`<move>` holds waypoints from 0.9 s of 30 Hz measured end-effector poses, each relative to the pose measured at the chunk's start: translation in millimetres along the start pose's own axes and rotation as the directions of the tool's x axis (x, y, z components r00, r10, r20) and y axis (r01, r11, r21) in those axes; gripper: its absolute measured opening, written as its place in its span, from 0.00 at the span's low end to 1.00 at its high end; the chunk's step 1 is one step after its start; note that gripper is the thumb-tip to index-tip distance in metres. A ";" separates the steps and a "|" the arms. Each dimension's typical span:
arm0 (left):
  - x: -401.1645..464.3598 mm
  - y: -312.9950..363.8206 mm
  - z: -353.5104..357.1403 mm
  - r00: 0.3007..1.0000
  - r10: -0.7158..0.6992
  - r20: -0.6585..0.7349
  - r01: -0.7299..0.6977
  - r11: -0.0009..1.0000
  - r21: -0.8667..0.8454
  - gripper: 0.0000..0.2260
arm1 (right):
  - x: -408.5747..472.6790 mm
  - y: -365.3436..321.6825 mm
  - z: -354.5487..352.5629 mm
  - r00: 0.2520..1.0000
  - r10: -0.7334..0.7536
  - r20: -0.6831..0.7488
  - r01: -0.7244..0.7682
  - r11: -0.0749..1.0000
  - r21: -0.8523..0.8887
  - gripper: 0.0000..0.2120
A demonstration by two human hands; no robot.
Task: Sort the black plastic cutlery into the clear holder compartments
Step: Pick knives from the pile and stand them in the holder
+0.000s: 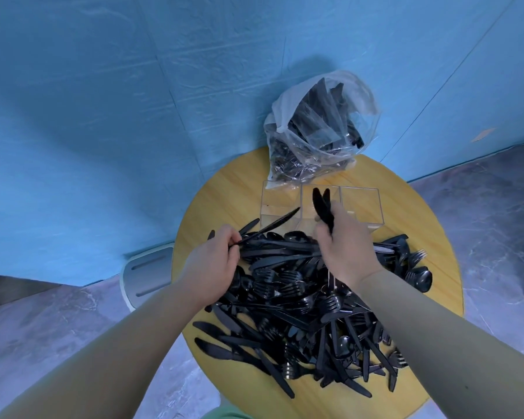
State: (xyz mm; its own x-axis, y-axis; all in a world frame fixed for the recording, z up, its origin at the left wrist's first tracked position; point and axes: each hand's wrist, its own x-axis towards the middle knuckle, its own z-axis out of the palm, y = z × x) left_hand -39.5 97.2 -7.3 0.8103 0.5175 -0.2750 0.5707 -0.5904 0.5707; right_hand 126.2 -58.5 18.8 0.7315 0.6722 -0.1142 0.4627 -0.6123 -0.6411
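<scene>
Left hand (217, 261) pinched a knife (273, 224); right hand (345, 246) gripped cutlery (322, 207) over the holder (360, 207); bag (315, 131) held more.

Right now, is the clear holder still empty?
Apparently empty: all three compartments of the clear holder show bare bottoms. The right hand holds cutlery pieces above the middle one.

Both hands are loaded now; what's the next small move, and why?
Probably lower the right hand so its spoons drop into the clear holder's middle compartment: they already hang over it, and all three compartments look empty. The left hand's knife can follow.
</scene>
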 end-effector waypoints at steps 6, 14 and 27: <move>-6.8 33.3 0.7 0.998 -0.026 -0.050 0.018 0.986 -0.163 0.12 | -3.5 -20.3 -16.9 0.926 0.307 0.222 -0.372 0.845 0.383 0.09; -14.8 63.9 10.2 0.999 -0.040 -0.025 0.032 0.962 -0.271 0.14 | -12.8 -21.1 -13.6 0.859 0.356 0.368 -0.508 0.502 0.700 0.08; -21.4 79.3 24.3 0.995 0.009 0.097 0.022 0.950 -0.310 0.10 | -13.5 -15.7 -3.8 0.838 0.485 0.251 -0.470 0.407 0.783 0.09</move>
State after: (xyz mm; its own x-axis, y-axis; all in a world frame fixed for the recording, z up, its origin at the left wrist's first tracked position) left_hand -8.3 24.2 25.1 0.8243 0.4495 -0.3442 0.5191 -0.3576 0.7763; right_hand 111.0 -59.5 33.4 0.7117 0.3703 -0.5969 -0.5477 -0.2397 -0.8016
